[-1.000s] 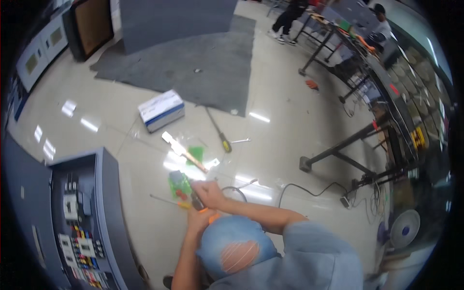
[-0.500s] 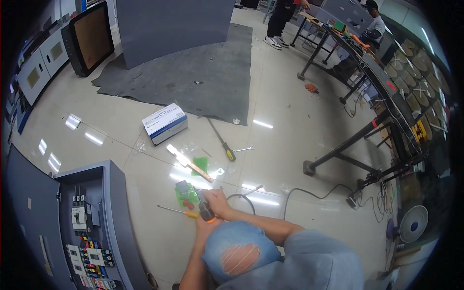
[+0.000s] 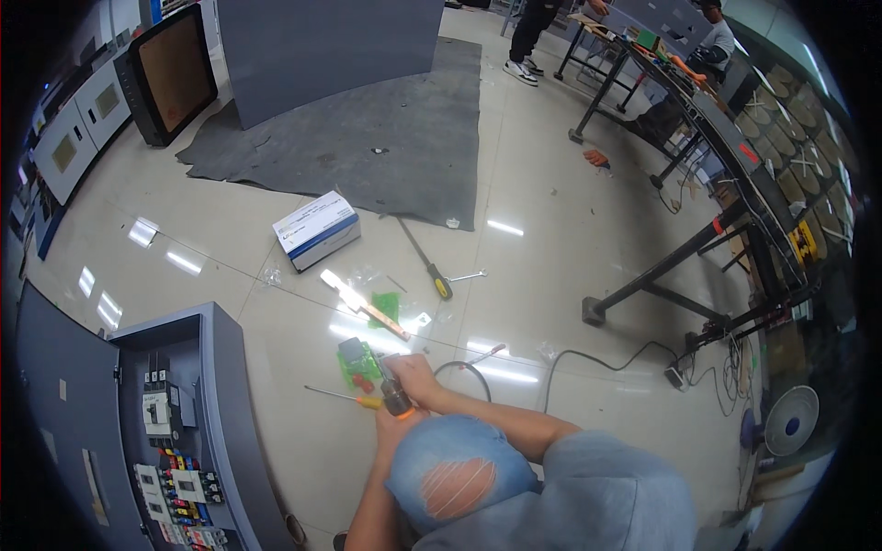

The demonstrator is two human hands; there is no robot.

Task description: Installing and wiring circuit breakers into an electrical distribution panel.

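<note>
My left hand (image 3: pixel 390 426) is closed around a dark, rounded power tool with an orange ring (image 3: pixel 396 400), in front of my bent knee. At the far end of that tool my right hand (image 3: pixel 416 378) is closed, its fingertips mostly hidden, so what they pinch is unclear. A screwdriver with a yellow handle (image 3: pixel 368 402) points left beside my left hand; whether it is touched I cannot tell. Just beyond lie a green plastic bag (image 3: pixel 347 371), a small grey block (image 3: pixel 351 349) and some red pieces (image 3: pixel 360 382). A copper bar (image 3: pixel 390 325) lies farther off.
On the floor are a white-and-blue box (image 3: pixel 318 235), a large screwdriver (image 3: pixel 438 281), a wrench (image 3: pixel 467 275) and a black cable (image 3: pixel 597 356). An open grey electrical cabinet (image 3: pixel 220 367) stands left, a black-legged workbench (image 3: pixel 657 275) right. Two people are near the bench's far end.
The view has shifted slightly, and the standing person at the back has changed position a little. Both my hands stay at the power tool with hardly any movement.
</note>
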